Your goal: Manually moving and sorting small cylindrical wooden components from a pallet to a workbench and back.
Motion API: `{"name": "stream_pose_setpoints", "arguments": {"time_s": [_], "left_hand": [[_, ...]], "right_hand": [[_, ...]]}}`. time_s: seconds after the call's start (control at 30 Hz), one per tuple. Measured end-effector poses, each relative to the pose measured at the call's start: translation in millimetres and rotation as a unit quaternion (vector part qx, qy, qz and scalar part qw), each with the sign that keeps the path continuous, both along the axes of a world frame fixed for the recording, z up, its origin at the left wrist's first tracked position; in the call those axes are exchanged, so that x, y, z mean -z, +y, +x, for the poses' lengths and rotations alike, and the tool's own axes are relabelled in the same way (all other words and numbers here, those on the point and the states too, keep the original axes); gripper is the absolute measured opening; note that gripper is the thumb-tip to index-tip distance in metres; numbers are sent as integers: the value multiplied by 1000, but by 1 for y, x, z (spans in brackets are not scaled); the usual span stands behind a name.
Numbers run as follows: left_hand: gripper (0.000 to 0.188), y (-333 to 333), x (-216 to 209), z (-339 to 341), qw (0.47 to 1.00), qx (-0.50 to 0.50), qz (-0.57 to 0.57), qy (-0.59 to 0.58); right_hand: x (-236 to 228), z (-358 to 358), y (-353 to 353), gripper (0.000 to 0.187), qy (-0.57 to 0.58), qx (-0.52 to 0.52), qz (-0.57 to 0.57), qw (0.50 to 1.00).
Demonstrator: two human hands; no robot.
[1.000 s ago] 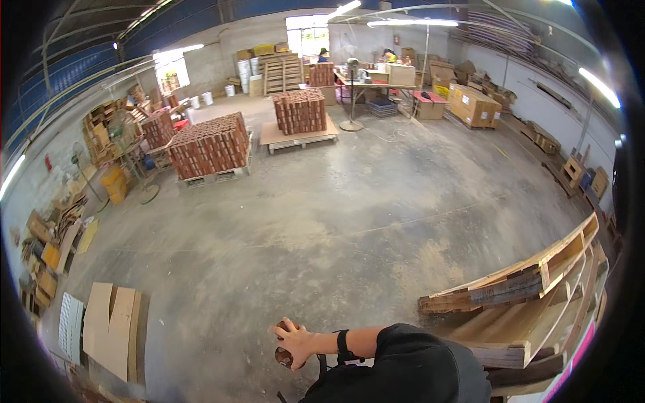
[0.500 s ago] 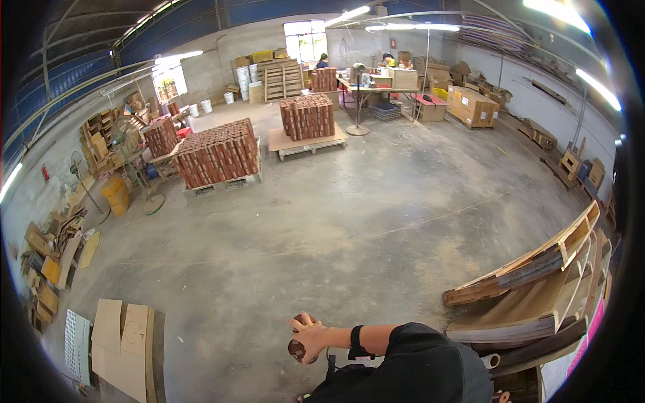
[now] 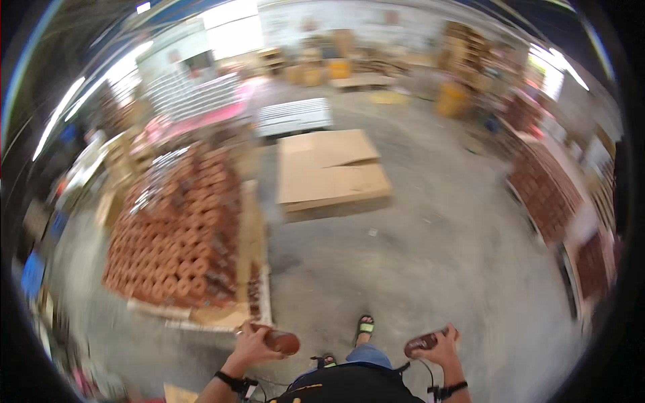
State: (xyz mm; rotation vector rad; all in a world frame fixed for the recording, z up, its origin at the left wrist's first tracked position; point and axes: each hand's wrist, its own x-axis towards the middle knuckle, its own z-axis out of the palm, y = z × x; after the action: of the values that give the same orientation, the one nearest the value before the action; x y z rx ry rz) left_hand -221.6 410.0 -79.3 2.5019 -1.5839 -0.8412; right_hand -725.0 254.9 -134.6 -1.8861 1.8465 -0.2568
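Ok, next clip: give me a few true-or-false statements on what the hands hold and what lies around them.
1. Each hand holds a reddish-brown piece. True: the left hand grips one piece and the right hand another.
2. The stack of reddish-brown pieces lies to the person's right. False: it is on the left.
3. Flat cardboard sheets lie on the concrete floor ahead. True.
4. The person is barefoot. False: a sandal shows.

Concrete floor [image 3: 430, 262] under cardboard sheets [image 3: 330, 169], stacked pallet [image 3: 181, 228].
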Motion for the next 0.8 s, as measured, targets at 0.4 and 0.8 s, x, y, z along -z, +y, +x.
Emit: {"name": "stream_pose_setpoints", "arguments": {"time_s": [0.4, 0.8], "left_hand": [[96, -65, -52, -28, 939, -340, 40, -4], [94, -87, -69, -32, 830, -557, 15, -5]], "right_hand": [[6, 194, -336, 87, 97, -379, -12, 920], [-86, 516, -399, 82, -95, -671, -156, 718]]}}
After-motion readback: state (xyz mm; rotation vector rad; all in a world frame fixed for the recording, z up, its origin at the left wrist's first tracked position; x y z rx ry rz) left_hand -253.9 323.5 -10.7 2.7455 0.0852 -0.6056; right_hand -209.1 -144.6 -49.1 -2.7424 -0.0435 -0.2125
